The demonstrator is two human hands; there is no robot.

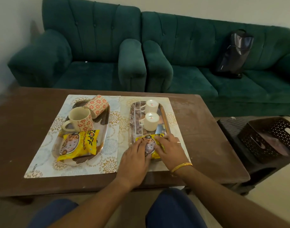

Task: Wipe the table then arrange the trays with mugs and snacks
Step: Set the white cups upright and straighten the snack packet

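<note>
Two trays sit on patterned placemats on the brown table (pixel 206 129). The left tray (pixel 103 137) holds an upright red-patterned mug (pixel 80 120), a second one (pixel 97 106) lying on its side, and a yellow snack packet (pixel 78 145). The right tray (pixel 133 122) carries two white mugs (pixel 151 121) turned upside down and another yellow snack packet (pixel 150 146) at its near end. My left hand (pixel 134 160) and my right hand (pixel 169 150) both rest on that packet, fingers flat over it, covering much of it.
A green armchair (pixel 85 51) and a green sofa (pixel 223 68) stand behind the table, with a dark bag (pixel 233 55) on the sofa. A dark perforated basket (pixel 271 139) sits on a black stool at the right. My knees are below the table's near edge.
</note>
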